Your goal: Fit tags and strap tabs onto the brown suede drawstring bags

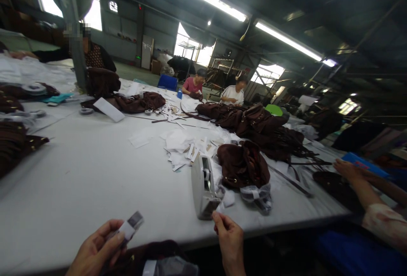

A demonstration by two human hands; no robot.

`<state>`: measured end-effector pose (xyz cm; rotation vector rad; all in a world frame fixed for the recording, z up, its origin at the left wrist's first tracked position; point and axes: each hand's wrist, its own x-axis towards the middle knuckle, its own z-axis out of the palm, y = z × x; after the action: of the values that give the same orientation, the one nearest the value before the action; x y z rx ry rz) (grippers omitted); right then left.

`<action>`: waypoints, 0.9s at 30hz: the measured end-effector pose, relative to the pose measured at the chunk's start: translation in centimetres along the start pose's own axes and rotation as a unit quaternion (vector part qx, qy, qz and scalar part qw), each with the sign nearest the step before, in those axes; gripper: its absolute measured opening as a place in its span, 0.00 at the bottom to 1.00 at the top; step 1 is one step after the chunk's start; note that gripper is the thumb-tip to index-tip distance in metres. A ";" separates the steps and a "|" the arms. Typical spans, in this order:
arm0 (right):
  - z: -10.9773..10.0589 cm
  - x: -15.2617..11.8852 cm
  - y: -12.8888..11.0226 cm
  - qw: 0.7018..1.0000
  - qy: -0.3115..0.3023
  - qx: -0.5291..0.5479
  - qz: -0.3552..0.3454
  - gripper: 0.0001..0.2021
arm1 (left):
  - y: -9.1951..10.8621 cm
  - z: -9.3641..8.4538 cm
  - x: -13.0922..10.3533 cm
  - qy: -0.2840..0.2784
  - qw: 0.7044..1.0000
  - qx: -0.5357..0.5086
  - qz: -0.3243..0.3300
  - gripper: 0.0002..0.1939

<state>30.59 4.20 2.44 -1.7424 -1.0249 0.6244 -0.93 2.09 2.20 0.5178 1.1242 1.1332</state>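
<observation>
My left hand (101, 244), at the bottom left, pinches a small wrapped piece (129, 227) with a white band and a grey end. My right hand (227, 235) is closed in a pinch at the front end of a grey tape dispenser (199, 191); whatever lies between its fingertips is too small to make out. Below and between my hands, a dark brown item (159, 248) with clear plastic wrapping (173, 266) lies at the table's front edge. A brown bag (243, 165) with plastic-wrapped parts (257, 195) sits right of the dispenser.
White paper scraps (181, 144) lie behind the dispenser on the white table (95, 174). Brown bags (248, 121) are heaped farther back, with more at the left (19, 144). Another person's hands (352, 174) are at the right by a blue item (365, 165). Several people sit around.
</observation>
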 end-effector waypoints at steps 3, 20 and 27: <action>0.1 -0.2 0.3 1.000 -0.007 0.010 0.025 0.22 | -0.2 -0.1 0.1 0.006 1.000 0.001 0.000 0.25; 1.6 -3.8 -0.6 0.989 -0.118 -0.066 -0.066 0.21 | 0.0 0.7 -0.1 -0.027 0.998 0.035 0.038 0.21; 5.8 -8.3 -8.7 0.910 -0.353 -0.021 -0.215 0.13 | 1.3 1.3 -0.6 -0.074 0.992 0.066 0.074 0.15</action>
<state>18.70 1.31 7.86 -1.2555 -1.8689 0.9715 -0.37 2.29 4.04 0.7861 1.0489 1.1321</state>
